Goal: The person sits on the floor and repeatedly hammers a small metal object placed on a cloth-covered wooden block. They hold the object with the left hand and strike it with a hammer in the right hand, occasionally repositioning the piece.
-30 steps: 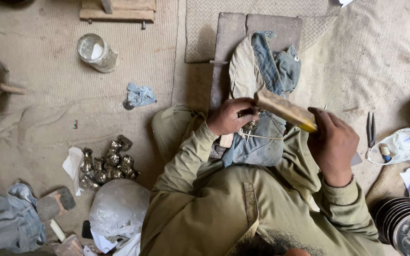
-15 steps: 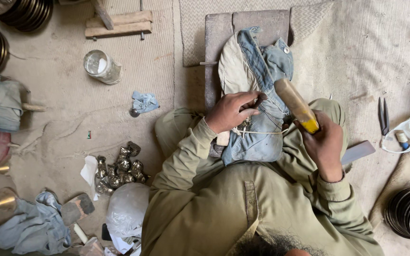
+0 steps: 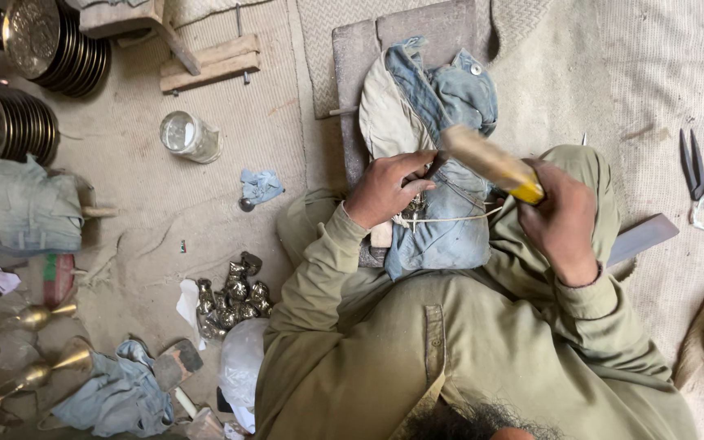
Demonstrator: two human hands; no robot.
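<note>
**Gripping a wooden handle over a denim-padded block**

Looking down from the head camera, I see my right hand [image 3: 562,218] closed in a fist around a wooden-handled tool [image 3: 490,163] with a yellow band near the fingers. The handle is blurred and slants up to the left, its far end just beside my left hand [image 3: 386,189]. That left hand rests on a bundle of blue denim cloth [image 3: 442,122], fingers curled around a small dark piece that I cannot make out; its grip is closed on that piece, pinching it against the cloth. A pale string [image 3: 450,218] crosses the denim between the two hands.

The denim lies over a grey block [image 3: 352,65] that stands on the floor in front of my lap, and the lower part of the cloth drapes onto my olive-green clothing.

On the floor to my left sits a heap of small dark metal pieces [image 3: 234,297] beside a scrap of white paper [image 3: 189,301]. Farther out there is a glass jar [image 3: 190,137] on its side, a small blue rag [image 3: 261,186] and a piece of wood [image 3: 209,63]. Stacks of metal plates [image 3: 59,57] stand at the upper left corner, and brass-coloured objects [image 3: 26,318] lie at the left edge. On my right, a pair of pliers [image 3: 692,163] lies on the mat, well apart from my right hand, with a flat grey bar [image 3: 641,238] nearer to my knee.
</note>
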